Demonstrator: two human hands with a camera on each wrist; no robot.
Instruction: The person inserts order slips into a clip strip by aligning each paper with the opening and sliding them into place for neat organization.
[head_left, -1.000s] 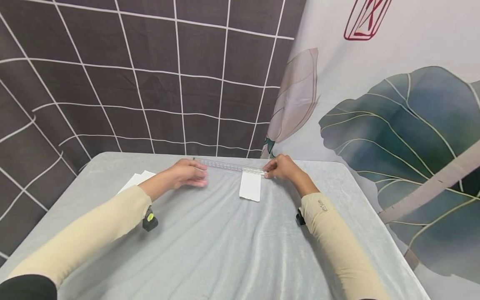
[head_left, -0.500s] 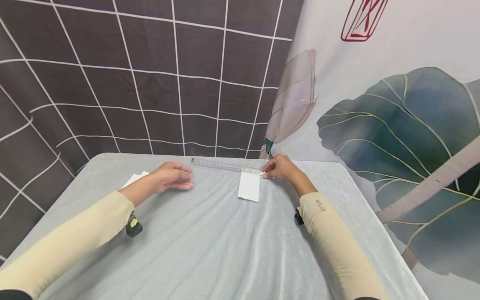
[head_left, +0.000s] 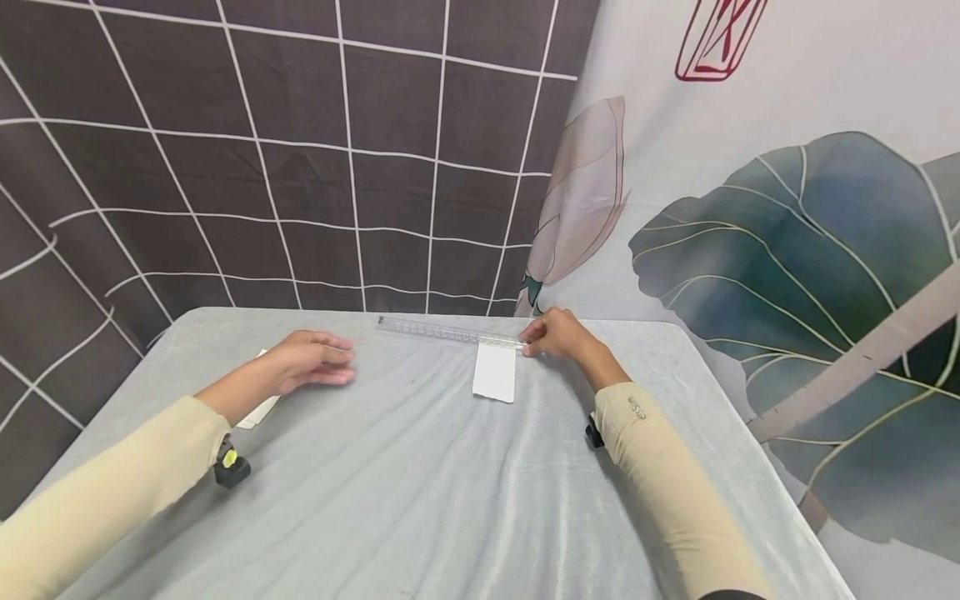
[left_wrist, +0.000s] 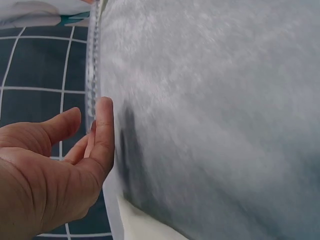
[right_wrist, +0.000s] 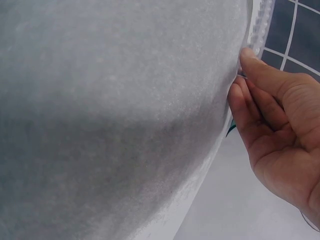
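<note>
A long clear plastic strip [head_left: 431,331] with a row of bumps [left_wrist: 91,65] lies near the table's far edge. My right hand [head_left: 562,335] pinches its right end between thumb and fingers, at the edge of the right wrist view. Just under that end, a small white sheet of paper [head_left: 494,373] extends toward me, its near edge slightly uneven. My left hand [head_left: 311,358] is held up to the left of the strip, fingers loosely extended and nothing in them. Beneath its wrist lie white papers [head_left: 257,414], partly hidden by the forearm.
A grey cloth [head_left: 420,500] with soft creases covers the table. Behind it hangs a dark curtain with a white grid [head_left: 300,167]. To the right is a white hanging with printed leaves [head_left: 810,250].
My left hand has moved left, away from the strip's left end and over toward the papers. The right hand keeps its pinch; strip and sheet stay where they were.
</note>
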